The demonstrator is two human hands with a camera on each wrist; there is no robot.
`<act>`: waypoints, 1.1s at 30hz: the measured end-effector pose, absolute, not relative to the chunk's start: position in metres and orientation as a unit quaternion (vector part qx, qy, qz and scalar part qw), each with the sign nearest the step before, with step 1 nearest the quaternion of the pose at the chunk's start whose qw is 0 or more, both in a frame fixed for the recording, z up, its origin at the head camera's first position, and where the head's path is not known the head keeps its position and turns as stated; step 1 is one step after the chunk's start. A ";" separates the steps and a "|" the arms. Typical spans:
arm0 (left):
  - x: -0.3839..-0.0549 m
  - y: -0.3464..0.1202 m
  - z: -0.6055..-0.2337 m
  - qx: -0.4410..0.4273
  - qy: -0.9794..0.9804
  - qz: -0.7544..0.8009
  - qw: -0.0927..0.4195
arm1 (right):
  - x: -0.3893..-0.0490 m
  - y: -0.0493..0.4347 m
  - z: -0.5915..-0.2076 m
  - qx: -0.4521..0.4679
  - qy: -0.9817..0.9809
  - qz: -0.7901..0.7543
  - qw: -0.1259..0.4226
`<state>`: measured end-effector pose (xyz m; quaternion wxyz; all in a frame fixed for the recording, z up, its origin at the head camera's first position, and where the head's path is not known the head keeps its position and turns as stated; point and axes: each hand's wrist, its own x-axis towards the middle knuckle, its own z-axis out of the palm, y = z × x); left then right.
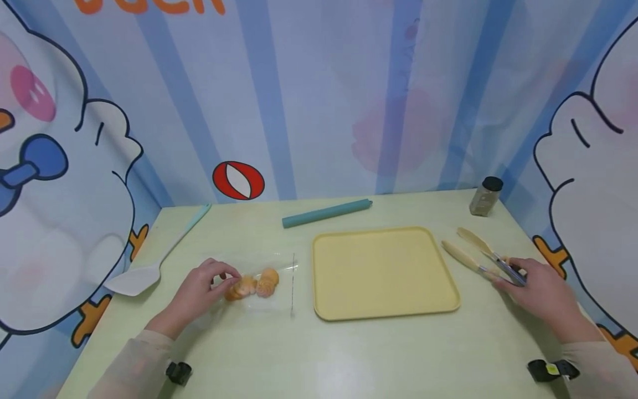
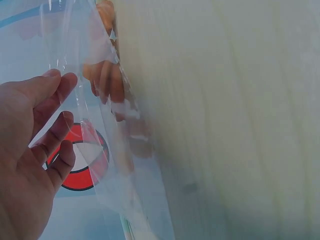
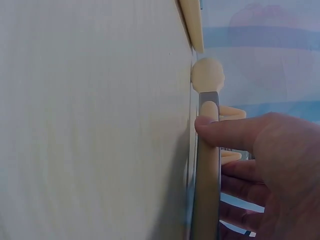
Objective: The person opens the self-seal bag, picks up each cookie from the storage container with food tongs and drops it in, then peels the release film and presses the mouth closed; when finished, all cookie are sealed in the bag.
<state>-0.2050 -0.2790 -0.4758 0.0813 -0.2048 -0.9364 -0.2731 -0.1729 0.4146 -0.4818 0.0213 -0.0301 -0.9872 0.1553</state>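
At the left of the table lies a clear plastic bag (image 1: pixel 281 305) with several orange-brown food pieces (image 1: pixel 267 282) inside; their exact kind is unclear. My left hand (image 1: pixel 206 285) pinches the bag's film between thumb and forefinger, as the left wrist view shows, while the other fingers are loosely bent. On the right, my right hand (image 1: pixel 540 291) grips a pair of tongs (image 1: pixel 461 256) with cream tips and metal arms. The thumb (image 3: pixel 207 131) lies on one arm of the tongs, the fingers are on the far side, and the tips stand apart, pointing toward the back left.
Between the hands lies a yellow tray (image 1: pixel 384 277). Behind it is a teal rod-shaped thing (image 1: pixel 326 213). A spatula (image 1: pixel 137 280) with a white blade rests at the far left. In the back right corner stands a black-capped jar (image 1: pixel 485 198). A patterned curtain (image 1: pixel 324 100) encloses the table.
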 end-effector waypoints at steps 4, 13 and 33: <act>-0.205 -0.279 -0.475 -0.202 -0.938 -0.272 0.075 | -0.173 0.415 -0.482 -0.025 -0.987 0.155 0.015; -0.205 -0.279 -0.474 -0.196 -0.942 -0.267 0.062 | -0.177 0.424 -0.482 -0.032 -0.989 0.142 -0.017; -0.209 -0.275 -0.465 -0.177 -0.953 -0.248 0.010 | -0.184 0.344 -0.453 0.089 -0.976 0.164 0.113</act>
